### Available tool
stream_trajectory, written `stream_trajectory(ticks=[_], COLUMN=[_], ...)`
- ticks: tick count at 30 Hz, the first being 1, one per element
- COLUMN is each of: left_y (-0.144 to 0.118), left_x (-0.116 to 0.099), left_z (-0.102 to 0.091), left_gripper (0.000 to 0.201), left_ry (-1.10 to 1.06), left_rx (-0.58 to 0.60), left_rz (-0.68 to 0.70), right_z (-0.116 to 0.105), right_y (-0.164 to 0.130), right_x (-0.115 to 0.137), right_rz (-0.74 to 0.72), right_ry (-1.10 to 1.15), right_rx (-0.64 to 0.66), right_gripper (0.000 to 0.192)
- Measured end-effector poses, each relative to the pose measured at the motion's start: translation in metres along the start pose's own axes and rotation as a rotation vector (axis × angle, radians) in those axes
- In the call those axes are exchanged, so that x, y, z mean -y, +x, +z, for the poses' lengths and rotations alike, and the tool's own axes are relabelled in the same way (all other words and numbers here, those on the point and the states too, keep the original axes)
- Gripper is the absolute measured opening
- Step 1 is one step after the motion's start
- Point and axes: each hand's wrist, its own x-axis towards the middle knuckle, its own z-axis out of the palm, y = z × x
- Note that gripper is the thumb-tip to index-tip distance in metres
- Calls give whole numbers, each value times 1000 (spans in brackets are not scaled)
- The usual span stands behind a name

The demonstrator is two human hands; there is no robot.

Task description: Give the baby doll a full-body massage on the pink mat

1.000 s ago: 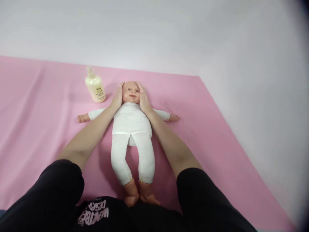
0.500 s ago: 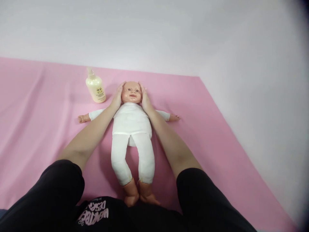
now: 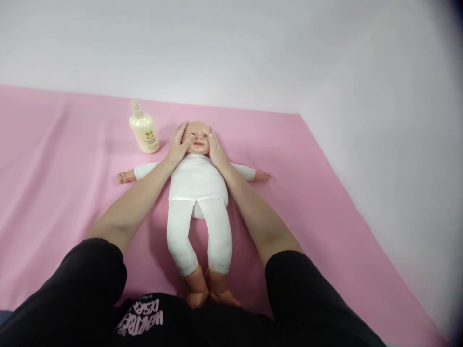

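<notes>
Our left hand (image 3: 179, 146) and right hand (image 3: 217, 151), uncurled, touch a white-clothed plastic doll (image 3: 197, 180) at its head's nine and three o'clock.

A glossy-headed baby doll (image 3: 198, 179), dressed in white, lies face up, arms spread wide, legs bowed, bare feet together; its head is right of the pump bottle (image 3: 145, 134).

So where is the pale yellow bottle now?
In the head view, the pale yellow bottle stands left of centre on the pink sheet, beyond an outstretched arm of the doll and left of the person's left hand.
</notes>
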Motion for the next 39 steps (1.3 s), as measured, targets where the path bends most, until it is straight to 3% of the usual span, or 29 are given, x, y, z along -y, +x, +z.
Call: stream_trajectory(ticks=[3, 8, 15, 21, 23, 25, 29, 34, 39], left_y=[-3, -4, 4, 7, 3, -1, -7, -6, -7], left_x=[-17, -28, -28, -34, -38, -42, -51, -50, -49], left_z=[-6, 0, 11, 10, 7, 3, -2, -1, -1], left_gripper=[92, 87, 59, 31, 35, 45, 69, 91, 87], left_ry=[33, -74, -396, -355, -240, -104, 97, 166, 136], left_rx=[46, 26, -144, -262, -283, -271, -70, 50, 66], left_rz=[2, -64, -298, -404, -346, -196, 76, 97, 75], right_z=[-4, -2, -2, -5, -4, -3, -3, -4, -2], right_y=[-5, -4, 8, 7, 4, -1, -11, -14, -13], right_x=[5, 4, -11, -9, -4, 3, 15, 20, 20], right_rz=[24, 34, -4, 56, 64, 43, -53, -63, -42], right_ry=[-39, 20, 132, 76, 53, 35, -23, -39, -23], right_rx=[26, 23, -72, -62, -86, -92, -1, 33, 20], right_gripper=[100, 93, 85, 76, 75, 78, 96, 95, 93])
